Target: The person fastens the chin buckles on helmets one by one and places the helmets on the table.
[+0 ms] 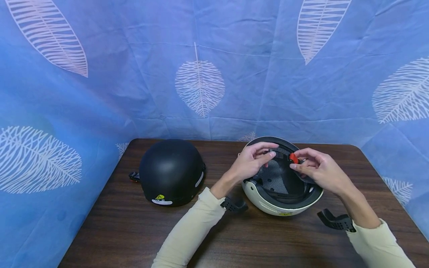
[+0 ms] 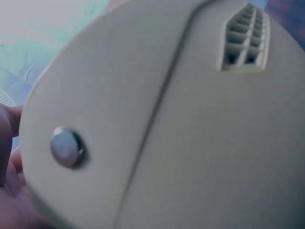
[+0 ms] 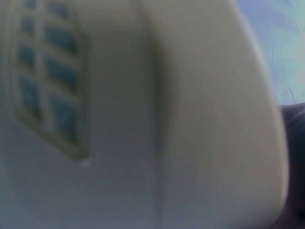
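An off-white helmet lies upside down on the table, its black padded inside facing up. Over its opening, my right hand pinches a red and black buckle between thumb and fingers. Opposite it, my left hand holds a black chin strap piece between thumb and forefinger; part of that grip is hidden. In the left wrist view, the helmet shell shows a round rivet and a vent, with a few of my left fingers at the edge. The shell fills most of the blurred right wrist view.
A matte black helmet sits dome up to the left, a buckle poking out at its side. Both helmets rest on a dark wooden table. Behind it hangs a blue cloth with white leaf prints.
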Tool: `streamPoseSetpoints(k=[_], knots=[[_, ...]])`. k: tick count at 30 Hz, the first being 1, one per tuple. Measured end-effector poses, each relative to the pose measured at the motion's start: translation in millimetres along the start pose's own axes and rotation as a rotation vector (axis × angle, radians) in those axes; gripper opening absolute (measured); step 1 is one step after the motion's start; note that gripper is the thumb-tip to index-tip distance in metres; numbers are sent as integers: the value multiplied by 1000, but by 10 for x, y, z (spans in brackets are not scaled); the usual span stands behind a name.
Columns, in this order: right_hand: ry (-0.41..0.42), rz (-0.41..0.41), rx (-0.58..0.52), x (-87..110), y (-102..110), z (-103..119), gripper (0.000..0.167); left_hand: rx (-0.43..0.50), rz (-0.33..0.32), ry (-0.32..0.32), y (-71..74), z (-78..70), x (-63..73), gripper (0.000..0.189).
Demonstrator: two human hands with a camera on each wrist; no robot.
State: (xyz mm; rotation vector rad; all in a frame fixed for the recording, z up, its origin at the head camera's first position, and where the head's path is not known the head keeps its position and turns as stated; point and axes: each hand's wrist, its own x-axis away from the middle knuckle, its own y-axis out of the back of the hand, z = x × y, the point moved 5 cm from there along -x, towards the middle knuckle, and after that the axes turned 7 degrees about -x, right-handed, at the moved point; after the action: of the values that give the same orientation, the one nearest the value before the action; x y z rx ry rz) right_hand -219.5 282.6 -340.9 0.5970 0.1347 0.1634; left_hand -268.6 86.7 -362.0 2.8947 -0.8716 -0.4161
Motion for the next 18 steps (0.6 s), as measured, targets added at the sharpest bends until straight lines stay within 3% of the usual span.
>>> streamPoseSetpoints(k=[18], knots=[[22, 1, -52, 13, -46, -27, 34, -96, 31, -8, -51, 29, -8, 31]])
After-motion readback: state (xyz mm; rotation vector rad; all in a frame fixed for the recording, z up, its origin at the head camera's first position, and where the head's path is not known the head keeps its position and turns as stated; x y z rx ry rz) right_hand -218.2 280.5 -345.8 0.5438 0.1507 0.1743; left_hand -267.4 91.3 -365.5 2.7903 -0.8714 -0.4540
